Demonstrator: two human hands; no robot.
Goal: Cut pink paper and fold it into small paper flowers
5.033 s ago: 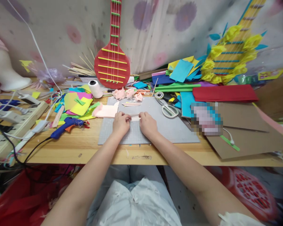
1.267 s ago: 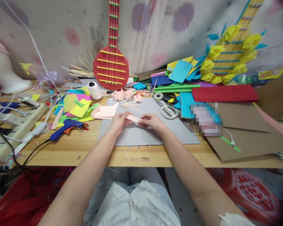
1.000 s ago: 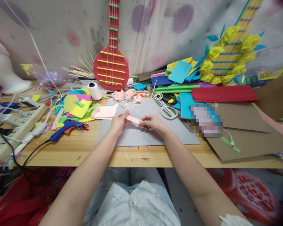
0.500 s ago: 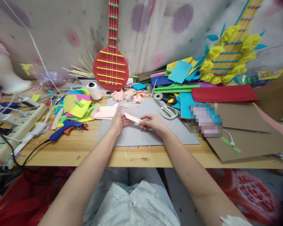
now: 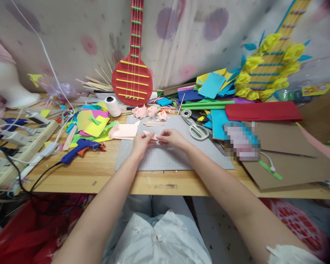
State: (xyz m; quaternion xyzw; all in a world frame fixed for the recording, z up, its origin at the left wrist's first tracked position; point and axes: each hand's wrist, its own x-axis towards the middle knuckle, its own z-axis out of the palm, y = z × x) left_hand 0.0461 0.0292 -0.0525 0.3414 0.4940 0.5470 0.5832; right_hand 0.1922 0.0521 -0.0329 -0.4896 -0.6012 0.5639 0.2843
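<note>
Pink strip (image 5: 154,137) was pinched by left hand (image 5: 141,143) and right hand (image 5: 171,138), towards mat (image 5: 173,158)'s left edge; probably mid-fold, crease needed next.

On my feed I count two hands (image 5: 141,144) (image 5: 171,138), one held pink strip (image 5: 154,136), three pink flowers (image 5: 139,112) (image 5: 153,111) (image 5: 162,115), one cutting mat (image 5: 181,157), two string instruments (image 5: 132,81) (image 5: 269,69), one thread cone (image 5: 113,108), one pair of scissors (image 5: 200,139), one power strip (image 5: 45,136) and one mannequin head (image 5: 2,79).
</note>
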